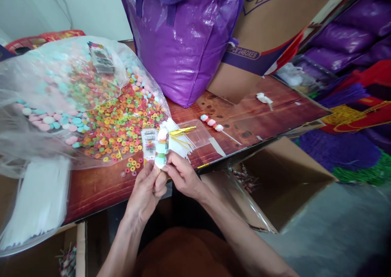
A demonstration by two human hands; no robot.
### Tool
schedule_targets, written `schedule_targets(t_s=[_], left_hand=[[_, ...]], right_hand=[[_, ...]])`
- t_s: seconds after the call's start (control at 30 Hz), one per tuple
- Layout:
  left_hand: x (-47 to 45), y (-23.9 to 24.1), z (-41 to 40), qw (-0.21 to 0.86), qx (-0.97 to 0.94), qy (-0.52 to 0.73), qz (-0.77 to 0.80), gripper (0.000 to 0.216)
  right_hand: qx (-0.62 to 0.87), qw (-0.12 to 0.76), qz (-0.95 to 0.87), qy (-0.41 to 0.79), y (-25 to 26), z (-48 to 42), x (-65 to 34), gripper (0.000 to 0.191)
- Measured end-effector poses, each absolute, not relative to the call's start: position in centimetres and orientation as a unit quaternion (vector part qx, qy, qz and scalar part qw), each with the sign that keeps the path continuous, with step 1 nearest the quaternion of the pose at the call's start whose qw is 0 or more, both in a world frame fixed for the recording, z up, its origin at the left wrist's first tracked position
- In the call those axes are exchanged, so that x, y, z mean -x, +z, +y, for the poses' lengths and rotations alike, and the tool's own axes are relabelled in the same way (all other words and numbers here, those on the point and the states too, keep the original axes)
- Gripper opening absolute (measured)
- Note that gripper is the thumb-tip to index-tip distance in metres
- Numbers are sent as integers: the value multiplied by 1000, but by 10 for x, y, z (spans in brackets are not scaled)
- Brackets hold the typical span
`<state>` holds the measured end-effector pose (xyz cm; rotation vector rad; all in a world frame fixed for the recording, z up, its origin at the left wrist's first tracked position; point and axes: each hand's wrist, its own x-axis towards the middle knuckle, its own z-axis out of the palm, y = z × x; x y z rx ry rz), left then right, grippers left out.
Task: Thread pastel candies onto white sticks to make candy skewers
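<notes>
Both hands meet at the near edge of a wooden table (pixel 100 187). My left hand (pixel 146 191) and my right hand (pixel 180 173) are closed together round the bottom of a candy skewer (pixel 161 148): stacked pastel candies in a small clear bag, held upright. Just behind it lie a bundle of white sticks (pixel 177 140), gold twist ties (pixel 181 131) and a printed label packet (pixel 149 144). A second, unwrapped candy skewer (pixel 214 124) lies on the table to the right.
A large clear bag of coloured candy rings (pixel 119 122) and pastel candies (pixel 49 120) spreads across the left. A purple bag (pixel 183 45) and a cardboard box (pixel 275 28) stand behind. An open cardboard box (pixel 275 179) sits lower right; white packets (pixel 36 199) lie lower left.
</notes>
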<state>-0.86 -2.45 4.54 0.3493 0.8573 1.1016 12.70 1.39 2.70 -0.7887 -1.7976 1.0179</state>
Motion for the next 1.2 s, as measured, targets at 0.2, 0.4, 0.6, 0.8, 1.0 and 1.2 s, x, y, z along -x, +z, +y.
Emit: schedule_targets(t_s=[0.2,0.4,0.6,0.8,1.0,1.2], left_hand=[[11,50,-25,762,-176,480,397,43],[2,38,-27,572,-294,587,492,27],[6,24,-29,477,-390,580,532,20],[7,21,-23,624,-227,586,465,25],[8,30,-16,705,-27,560,433,37],[9,36,-18,728,31,535,426,34]], right_hand=[[323,431,-749,385,29,14,-128,18],[401,411,-781,245,26,3,-117,15],[455,410,-650,450,32,-4,-114,16],[381,417,-395,724,26,-1,-110,28],[430,492,-666,359,13,-8,-119,20],[341,487,-802,58,5,0,-128,22]])
